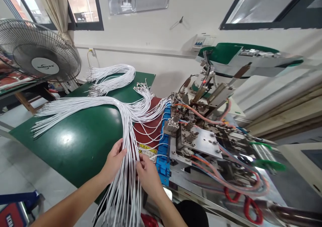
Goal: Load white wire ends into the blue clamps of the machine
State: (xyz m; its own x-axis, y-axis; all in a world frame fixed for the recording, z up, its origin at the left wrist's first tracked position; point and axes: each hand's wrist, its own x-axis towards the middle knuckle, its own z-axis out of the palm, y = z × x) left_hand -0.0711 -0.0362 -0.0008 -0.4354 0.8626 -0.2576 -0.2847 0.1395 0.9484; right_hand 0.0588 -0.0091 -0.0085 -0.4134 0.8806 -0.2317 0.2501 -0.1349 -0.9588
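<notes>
A thick bundle of white cables runs across the green table and hangs over its near edge towards me. My left hand is closed around the bundle's left side, thumb on top. On the right side of the same strands, my right hand has its fingers pinched together at a few white cables; the fingertips are partly hidden. Several single cables lead from the bundle into a blue slotted holder along the machine's edge. A yellow warning label lies just beyond my right hand.
Right of the holder stands a metal machine with orange and blue air hoses. A second coil of white cables rests on the green table at the back. A fan stands at the left; red-handled scissors lie at lower right.
</notes>
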